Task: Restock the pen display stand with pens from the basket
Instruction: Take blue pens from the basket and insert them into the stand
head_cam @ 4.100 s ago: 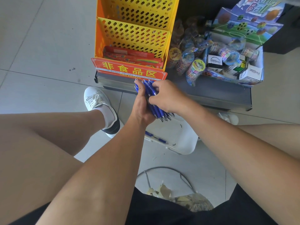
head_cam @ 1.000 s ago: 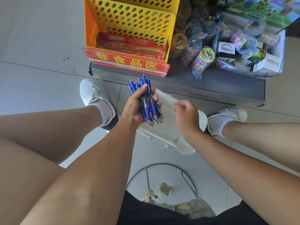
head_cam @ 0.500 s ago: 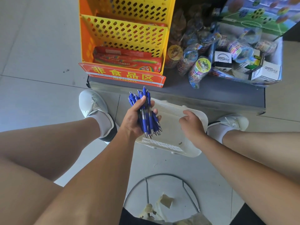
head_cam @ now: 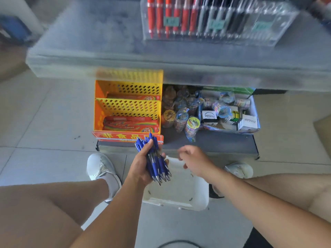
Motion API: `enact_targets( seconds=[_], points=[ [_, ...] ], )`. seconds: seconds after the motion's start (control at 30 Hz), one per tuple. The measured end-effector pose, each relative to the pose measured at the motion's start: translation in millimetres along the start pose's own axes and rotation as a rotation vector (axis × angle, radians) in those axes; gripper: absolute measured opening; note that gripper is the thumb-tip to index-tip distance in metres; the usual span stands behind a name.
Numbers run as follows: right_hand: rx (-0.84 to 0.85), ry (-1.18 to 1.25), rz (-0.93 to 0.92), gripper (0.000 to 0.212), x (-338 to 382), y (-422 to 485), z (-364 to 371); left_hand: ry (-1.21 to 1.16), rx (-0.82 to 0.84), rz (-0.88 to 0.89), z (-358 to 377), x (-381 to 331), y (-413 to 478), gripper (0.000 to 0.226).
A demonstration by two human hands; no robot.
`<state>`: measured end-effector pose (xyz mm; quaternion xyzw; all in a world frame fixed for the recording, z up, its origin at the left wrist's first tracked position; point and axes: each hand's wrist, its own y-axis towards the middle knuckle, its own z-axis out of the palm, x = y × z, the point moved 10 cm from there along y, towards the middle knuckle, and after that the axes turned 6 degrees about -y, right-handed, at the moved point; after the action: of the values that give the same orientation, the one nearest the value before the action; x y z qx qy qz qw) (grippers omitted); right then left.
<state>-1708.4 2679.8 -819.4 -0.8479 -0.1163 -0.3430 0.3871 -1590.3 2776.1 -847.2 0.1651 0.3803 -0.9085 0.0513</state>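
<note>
My left hand (head_cam: 141, 167) grips a bundle of several blue pens (head_cam: 155, 163), tips pointing down toward me, above the white basket (head_cam: 180, 192) on the floor between my feet. My right hand (head_cam: 193, 161) hovers over the basket's far edge with loosely curled fingers and holds nothing. The basket's visible inside shows no pens. The clear pen display stand (head_cam: 215, 20) sits blurred on the grey counter (head_cam: 111, 42) at the top, with red pens on its left and dark pens in the middle; its right end looks empty.
Under the counter, a yellow and orange perforated bin (head_cam: 128, 108) holds flat colourful packs. To its right is a box of wrapped toys and small cartons (head_cam: 229, 113). My white shoes (head_cam: 100, 165) flank the basket on the tiled floor.
The view has tilted up, bringing the counter and pen stand into sight. My right hand has lifted off the basket's rim. My left hand still holds the blue pens.
</note>
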Motion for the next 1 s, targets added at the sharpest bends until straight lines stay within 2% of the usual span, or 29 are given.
enact_targets(
  seconds=[0.33, 0.63, 0.77, 0.9, 1.0],
  points=[
    [-0.074, -0.286, -0.277, 0.029, 114, -71, -98, 0.037, 0.026, 0.107, 93, -40, -71, 0.027],
    [-0.162, -0.450, -0.479, 0.024, 193, -122, -149, -0.039, 0.264, 0.262, 208, -81, -145, 0.027],
    [-0.153, -0.410, -0.507, 0.018, 222, -120, -161, -0.140, 0.309, 0.343, 253, -111, -157, 0.025],
    [-0.148, -0.391, -0.580, 0.029, 246, -105, -170, -0.184, 0.346, 0.348, 284, -132, -147, 0.025],
    [-0.189, -0.316, -0.605, 0.025, 260, -99, -192, -0.203, 0.345, 0.366, 297, -146, -134, 0.028]
  ],
)
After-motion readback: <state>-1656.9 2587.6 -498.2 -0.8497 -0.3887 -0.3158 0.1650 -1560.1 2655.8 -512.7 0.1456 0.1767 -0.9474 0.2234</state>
